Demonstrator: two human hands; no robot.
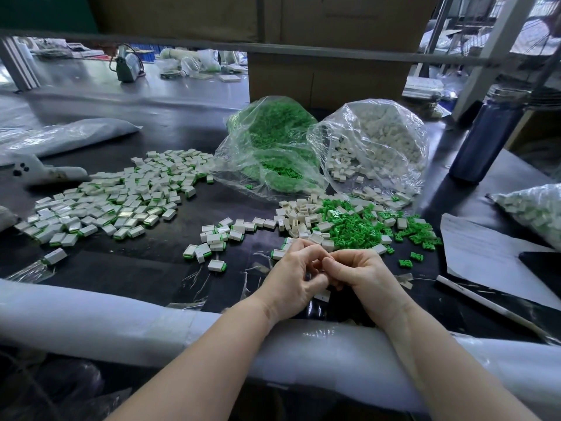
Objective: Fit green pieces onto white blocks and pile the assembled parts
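Near the table's front edge, the left hand and right hand meet with fingers curled; whatever they pinch is hidden. A white block shows beneath them. Loose green pieces lie just beyond, assembled parts far left.

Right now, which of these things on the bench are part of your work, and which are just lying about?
Part of the job:
loose green pieces
loose white blocks
pile of assembled parts
bag of green pieces
bag of white blocks

Just lying about:
blue bottle
paper sheet
cardboard box
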